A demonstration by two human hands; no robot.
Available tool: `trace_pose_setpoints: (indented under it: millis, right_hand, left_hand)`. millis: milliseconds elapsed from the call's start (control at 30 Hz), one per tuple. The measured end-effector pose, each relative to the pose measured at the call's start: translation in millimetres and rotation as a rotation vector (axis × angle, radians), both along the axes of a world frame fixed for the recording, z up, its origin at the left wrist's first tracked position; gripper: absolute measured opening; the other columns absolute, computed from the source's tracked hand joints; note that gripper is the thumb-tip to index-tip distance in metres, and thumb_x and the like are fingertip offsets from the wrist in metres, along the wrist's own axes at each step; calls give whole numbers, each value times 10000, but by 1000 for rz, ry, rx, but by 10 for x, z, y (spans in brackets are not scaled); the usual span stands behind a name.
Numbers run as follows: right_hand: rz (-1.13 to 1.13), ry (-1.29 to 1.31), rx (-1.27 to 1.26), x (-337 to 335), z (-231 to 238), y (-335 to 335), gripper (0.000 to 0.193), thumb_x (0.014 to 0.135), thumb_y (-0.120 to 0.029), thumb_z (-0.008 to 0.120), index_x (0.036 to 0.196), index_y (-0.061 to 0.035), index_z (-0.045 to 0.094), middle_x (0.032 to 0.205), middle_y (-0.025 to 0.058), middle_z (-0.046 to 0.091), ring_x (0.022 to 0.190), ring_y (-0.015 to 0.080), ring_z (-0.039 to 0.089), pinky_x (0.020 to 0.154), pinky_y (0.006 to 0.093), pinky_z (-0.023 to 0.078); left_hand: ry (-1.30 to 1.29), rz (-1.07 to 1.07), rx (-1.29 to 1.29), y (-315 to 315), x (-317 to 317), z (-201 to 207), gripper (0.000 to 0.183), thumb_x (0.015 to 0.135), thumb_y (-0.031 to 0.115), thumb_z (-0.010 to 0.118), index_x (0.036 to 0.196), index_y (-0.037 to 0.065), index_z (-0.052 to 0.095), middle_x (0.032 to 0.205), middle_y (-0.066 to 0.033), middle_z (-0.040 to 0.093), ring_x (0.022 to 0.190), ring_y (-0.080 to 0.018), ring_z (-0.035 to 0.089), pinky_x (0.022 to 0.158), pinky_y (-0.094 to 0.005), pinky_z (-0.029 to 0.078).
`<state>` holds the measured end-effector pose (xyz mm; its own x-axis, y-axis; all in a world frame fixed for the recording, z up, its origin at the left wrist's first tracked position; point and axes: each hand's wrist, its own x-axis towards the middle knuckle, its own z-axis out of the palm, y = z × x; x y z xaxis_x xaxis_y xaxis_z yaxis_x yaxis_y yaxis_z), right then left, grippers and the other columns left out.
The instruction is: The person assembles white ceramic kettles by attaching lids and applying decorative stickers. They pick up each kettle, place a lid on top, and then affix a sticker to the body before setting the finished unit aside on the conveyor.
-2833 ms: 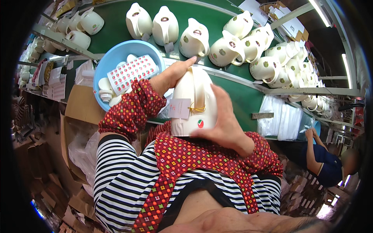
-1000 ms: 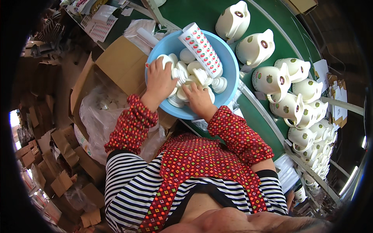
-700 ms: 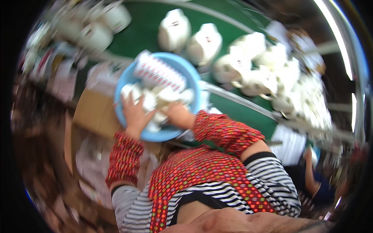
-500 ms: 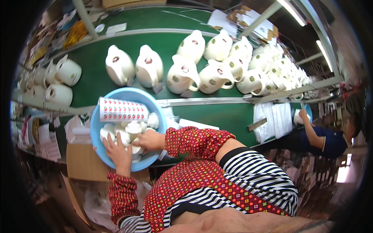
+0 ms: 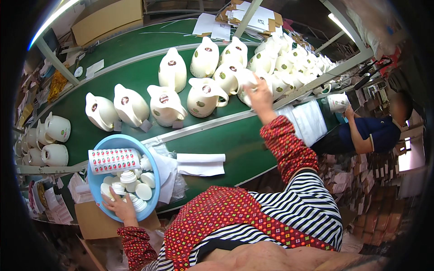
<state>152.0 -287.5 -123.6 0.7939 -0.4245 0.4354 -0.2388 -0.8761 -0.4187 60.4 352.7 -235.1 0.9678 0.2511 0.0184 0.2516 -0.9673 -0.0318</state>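
At the lower left, my left hand (image 5: 121, 208) rests in a light blue basin (image 5: 155, 194), fingers spread over white round lids (image 5: 143, 191). A sheet of small red stickers (image 5: 113, 161) lies curled across the basin's far side. My right hand (image 5: 262, 98) is stretched out over the green bench, its fingers bent around a blurred white lid (image 5: 247, 78) at the top of a cream jug. More cream jugs stand beside it, including one with a handle on its right (image 5: 202, 100) and another at the left (image 5: 101, 113).
A metal rail (image 5: 199, 125) runs along the bench. Folded white sheets (image 5: 200, 164) and plastic bags (image 5: 174, 174) lie on the near strip. Several jugs (image 5: 58, 128) stand at far left. A co-worker (image 5: 375, 135) handles a white item at right. A cardboard box (image 5: 99, 221) sits below the basin.
My right hand has left the basin and reached far right to a jug with a white lid. My left hand stays in the basin. The view has shifted, so the basin appears lower left.
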Motion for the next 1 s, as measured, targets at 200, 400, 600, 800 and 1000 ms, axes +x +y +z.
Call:
trace_pose_setpoints:
  millis: [200, 400, 600, 800, 1000]
  right_hand:
    - [-298, 569, -313, 99, -296, -1537, 760, 935, -577, 659, 1564, -217, 431, 1278, 227, 557, 969, 386, 706, 830, 474, 573]
    - [-234, 542, -305, 336, 88, -1215, 771, 913, -553, 702, 1538, -169, 463, 1324, 261, 540, 981, 397, 701, 854, 462, 567]
    - [170, 86, 838, 1381, -32, -1470, 652, 897, -548, 757, 1273, -19, 686, 1248, 180, 689, 1048, 231, 679, 807, 355, 563]
    - [199, -103, 1939, 1751, -248, -1268, 832, 857, -677, 722, 1308, 16, 635, 1274, 168, 682, 1148, 349, 630, 997, 564, 456]
    - [389, -172, 1400, 1876, -562, -1343, 248, 979, -82, 642, 1199, 16, 704, 1214, 119, 720, 1100, 243, 686, 977, 367, 528]
  left_hand:
    - [-4, 167, -23, -90, 204, -117, 864, 921, 313, 767, 1614, 176, 269, 1638, -249, 192, 1389, -510, 305, 1101, -543, 445]
    - [-68, 257, 107, -82, 49, -231, 869, 915, 265, 770, 1618, 253, 259, 1626, -245, 219, 1406, -544, 272, 1123, -599, 398]
    - [-85, 257, 113, -85, 210, -436, 879, 898, 291, 787, 1611, 244, 275, 1573, -220, 315, 1371, -507, 321, 1093, -589, 424]
    - [-15, 253, -10, 199, 306, -333, 870, 851, 165, 801, 1590, 249, 349, 1419, -178, 491, 1264, -453, 458, 1069, -533, 438]
    - [-132, 82, -108, 465, 276, -315, 860, 830, 44, 785, 1574, 233, 396, 1327, -188, 571, 1248, -413, 519, 1112, -512, 377]
